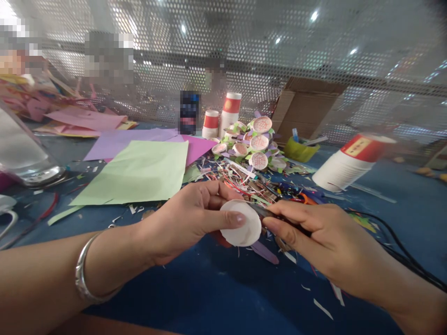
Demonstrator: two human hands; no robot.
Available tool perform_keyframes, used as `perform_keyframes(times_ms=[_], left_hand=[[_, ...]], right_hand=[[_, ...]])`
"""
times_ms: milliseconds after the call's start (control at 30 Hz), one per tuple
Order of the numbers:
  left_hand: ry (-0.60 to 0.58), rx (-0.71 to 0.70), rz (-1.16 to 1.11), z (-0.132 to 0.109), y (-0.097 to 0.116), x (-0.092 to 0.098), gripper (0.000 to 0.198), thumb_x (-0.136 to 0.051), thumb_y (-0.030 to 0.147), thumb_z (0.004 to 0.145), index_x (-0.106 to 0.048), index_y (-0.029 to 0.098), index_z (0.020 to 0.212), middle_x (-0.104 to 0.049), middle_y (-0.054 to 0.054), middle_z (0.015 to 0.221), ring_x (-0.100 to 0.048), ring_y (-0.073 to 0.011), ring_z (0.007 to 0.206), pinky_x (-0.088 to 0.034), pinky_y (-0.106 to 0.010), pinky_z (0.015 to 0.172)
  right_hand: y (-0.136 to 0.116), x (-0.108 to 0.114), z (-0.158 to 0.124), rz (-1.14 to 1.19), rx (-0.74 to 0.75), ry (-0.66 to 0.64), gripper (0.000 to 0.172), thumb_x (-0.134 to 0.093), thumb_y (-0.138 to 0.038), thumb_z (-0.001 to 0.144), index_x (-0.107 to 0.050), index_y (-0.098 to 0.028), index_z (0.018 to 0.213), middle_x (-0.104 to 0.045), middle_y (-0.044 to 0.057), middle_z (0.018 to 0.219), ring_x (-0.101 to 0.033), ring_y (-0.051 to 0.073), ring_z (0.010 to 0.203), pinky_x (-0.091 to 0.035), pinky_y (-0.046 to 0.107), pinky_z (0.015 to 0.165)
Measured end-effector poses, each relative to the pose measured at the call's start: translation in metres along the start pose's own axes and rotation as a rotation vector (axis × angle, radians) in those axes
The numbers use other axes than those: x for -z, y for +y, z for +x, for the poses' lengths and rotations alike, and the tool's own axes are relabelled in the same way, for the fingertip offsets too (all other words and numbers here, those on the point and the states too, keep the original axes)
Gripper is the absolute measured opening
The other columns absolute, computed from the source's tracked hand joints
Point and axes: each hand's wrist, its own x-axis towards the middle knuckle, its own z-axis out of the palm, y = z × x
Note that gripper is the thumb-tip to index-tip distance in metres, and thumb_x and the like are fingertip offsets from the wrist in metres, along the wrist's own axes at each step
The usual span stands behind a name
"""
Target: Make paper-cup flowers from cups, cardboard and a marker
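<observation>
My left hand (195,214) pinches a round white paper disc (249,230), much like a paper cup's bottom, with the thumb on its face and the fingers behind. My right hand (317,242) is closed around a slim dark tool (267,213), its tip against the disc's upper right edge. The fingers hide most of this tool, so its kind is unclear. Just below the disc a purple paper strip (264,252) shows; whether it is attached I cannot tell. Beyond the hands stand several small cup-bottom pieces (259,143) with red grid drawings and green and purple paper bits.
Paper scraps (240,179) litter the blue table (195,288). Green paper (139,172) and purple paper (129,139) lie left, near a clear glass (31,153). Stacked paper cups (344,167) lean at right, by a yellow-green container (301,150) and black cord (394,232). Cardboard (300,104) stands behind.
</observation>
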Motion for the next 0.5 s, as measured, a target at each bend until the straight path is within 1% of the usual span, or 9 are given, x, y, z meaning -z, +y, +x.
perform_keyframes(times_ms=[167,267,367,500], left_hand=[[0.02,-0.004,0.038,0.001,0.0025,0.0014,0.021,-0.078,0.023,0.081,-0.065,0.013,0.094,-0.07,-0.001,0.078,-0.064,-0.0098,0.066,-0.049,-0.018,0.056],[0.061,-0.062,0.115,0.002,0.0049,0.0035,0.024,-0.075,0.017,0.081,-0.065,0.014,0.103,-0.072,-0.001,0.084,-0.065,-0.0094,0.072,-0.049,-0.018,0.065],[0.102,-0.162,0.262,0.0018,0.007,0.0058,0.026,-0.074,0.015,0.08,-0.064,0.016,0.104,-0.071,-0.001,0.085,-0.065,-0.0111,0.074,-0.049,-0.021,0.068],[0.161,-0.262,0.491,-0.0004,0.0087,0.0065,0.022,-0.07,0.015,0.08,-0.067,0.017,0.102,-0.069,-0.002,0.086,-0.062,-0.0137,0.073,-0.047,-0.023,0.063]], right_hand=[[0.0023,0.0,-0.0002,-0.038,-0.01,0.001,0.037,-0.047,-0.043,0.104,-0.066,-0.02,0.082,-0.06,-0.001,0.063,-0.052,0.012,0.055,-0.04,0.025,0.051],[0.0047,0.0002,-0.0006,-0.078,-0.016,0.014,0.034,-0.047,-0.042,0.104,-0.068,-0.02,0.087,-0.065,0.0,0.068,-0.057,0.013,0.057,-0.04,0.027,0.053],[0.0061,-0.0006,-0.0012,-0.101,-0.02,0.025,0.033,-0.048,-0.043,0.104,-0.068,-0.021,0.089,-0.067,0.001,0.07,-0.058,0.014,0.058,-0.04,0.028,0.053],[0.0059,-0.0025,-0.0016,-0.068,-0.05,0.01,0.038,-0.048,-0.048,0.103,-0.066,-0.021,0.084,-0.065,-0.001,0.066,-0.057,0.013,0.056,-0.04,0.028,0.053]])
